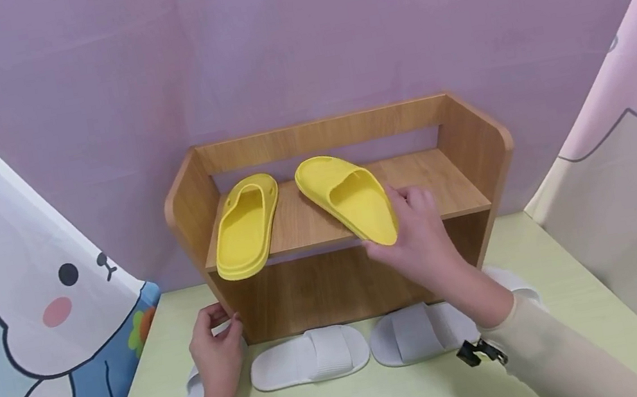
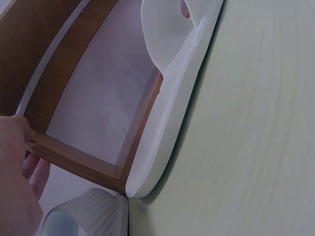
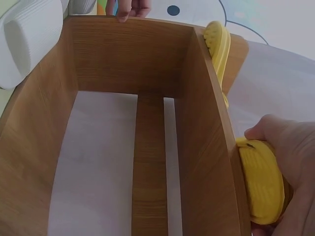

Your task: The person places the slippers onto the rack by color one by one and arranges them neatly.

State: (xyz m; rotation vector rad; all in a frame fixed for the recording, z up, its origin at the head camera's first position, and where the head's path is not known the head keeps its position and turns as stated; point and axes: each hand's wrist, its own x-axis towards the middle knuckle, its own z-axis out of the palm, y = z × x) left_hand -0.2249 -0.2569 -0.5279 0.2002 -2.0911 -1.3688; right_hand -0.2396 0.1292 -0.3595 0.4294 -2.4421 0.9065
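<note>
A person's right hand (image 1: 415, 228) grips a yellow slipper's (image 1: 350, 197) heel at a wooden shelf (image 1: 424, 184), whose side the left hand (image 1: 217, 345) pinches. Left of the right hand rests another yellow slipper (image 1: 247, 228); pale slippers (image 1: 330, 353) lie below, one partly behind the right forearm (image 1: 477, 295).

Head camera faces forward-down; close, seemingly tilted wrist views share the rack (image 1: 297, 223).

With my right fingers (image 1: 418, 198) I hold a yellow slipper (image 1: 328, 181) by its heel, toe slanting back and left over the top shelf (image 1: 427, 186) of the wooden rack (image 1: 476, 140), beside its mate (image 1: 243, 238) lying toe-back, while my left fingers (image 2: 40, 178) grip the rack's side.
</note>
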